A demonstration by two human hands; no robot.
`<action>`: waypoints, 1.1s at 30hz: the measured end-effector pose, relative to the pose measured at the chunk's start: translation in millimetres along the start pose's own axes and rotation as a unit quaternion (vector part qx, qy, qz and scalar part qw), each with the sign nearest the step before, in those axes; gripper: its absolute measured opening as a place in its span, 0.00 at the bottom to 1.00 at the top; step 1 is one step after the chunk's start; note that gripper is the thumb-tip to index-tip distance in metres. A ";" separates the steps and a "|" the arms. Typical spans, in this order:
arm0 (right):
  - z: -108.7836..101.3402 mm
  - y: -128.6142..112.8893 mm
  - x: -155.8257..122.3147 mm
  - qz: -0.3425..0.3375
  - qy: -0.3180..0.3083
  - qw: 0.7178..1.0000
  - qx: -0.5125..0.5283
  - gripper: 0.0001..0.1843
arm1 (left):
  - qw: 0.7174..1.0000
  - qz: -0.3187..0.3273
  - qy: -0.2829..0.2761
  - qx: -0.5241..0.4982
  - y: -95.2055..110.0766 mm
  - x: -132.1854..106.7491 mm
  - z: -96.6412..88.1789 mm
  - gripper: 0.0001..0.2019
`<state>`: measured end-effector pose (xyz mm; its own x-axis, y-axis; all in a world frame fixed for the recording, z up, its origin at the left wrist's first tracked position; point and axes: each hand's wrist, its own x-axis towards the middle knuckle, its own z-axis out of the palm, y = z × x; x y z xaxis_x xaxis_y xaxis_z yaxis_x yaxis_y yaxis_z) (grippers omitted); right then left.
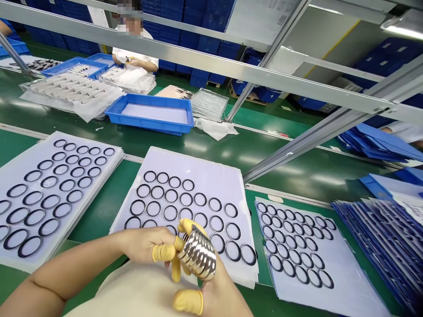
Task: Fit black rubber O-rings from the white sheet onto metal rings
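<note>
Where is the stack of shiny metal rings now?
In the head view, the stack of shiny metal rings is held at lower centre between the person's left hand and right hand, over the middle white sheet of black rings.

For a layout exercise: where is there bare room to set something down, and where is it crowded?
Green belt shows in a strip between the blue tray and the ring sheets, and in a gap between the left and middle sheets. It is crowded by the stacked blue sheets and around the left hand and right hand.
</note>
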<state>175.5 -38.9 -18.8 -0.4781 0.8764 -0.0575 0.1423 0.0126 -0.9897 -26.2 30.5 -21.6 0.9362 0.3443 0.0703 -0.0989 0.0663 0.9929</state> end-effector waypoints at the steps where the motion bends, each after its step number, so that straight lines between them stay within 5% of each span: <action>1: 1.1 -0.5 0.7 0.005 0.004 1.000 0.013 0.55 | 1.000 0.008 0.017 0.005 -0.5 0.8 0.1 0.37; 7: 4.6 -0.5 4.7 -0.008 0.020 0.999 -0.027 0.56 | 0.987 -0.045 0.113 -0.108 -9.5 4.2 2.6 0.27; 14: 7.1 -2.6 8.7 -0.043 0.005 0.999 -0.008 0.53 | 0.962 -0.104 0.160 -0.196 -5.3 5.8 3.7 0.13; 20: 9.8 -4.9 4.6 -0.047 -0.003 0.999 0.017 0.50 | 0.982 -0.012 0.177 -0.064 5.4 6.4 1.7 0.14; 24: 9.8 2.2 -2.3 -0.063 -0.010 0.998 0.027 0.39 | 0.982 0.039 0.184 0.028 16.8 4.8 0.7 0.13; 28: 8.5 11.6 -6.4 -0.049 0.010 0.997 0.051 0.27 | 0.972 0.029 0.194 0.129 25.3 0.7 2.3 0.10; 33: 7.6 7.8 -6.6 -0.024 -0.090 0.978 0.185 0.23 | 0.971 0.000 0.175 0.160 26.3 0.5 3.4 0.10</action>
<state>173.1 -48.3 -27.2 -0.6254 0.7803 0.0004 -0.1907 -0.1524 -0.9697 -27.2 29.2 4.9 0.7585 0.6456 0.0889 0.0637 -0.2092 0.9758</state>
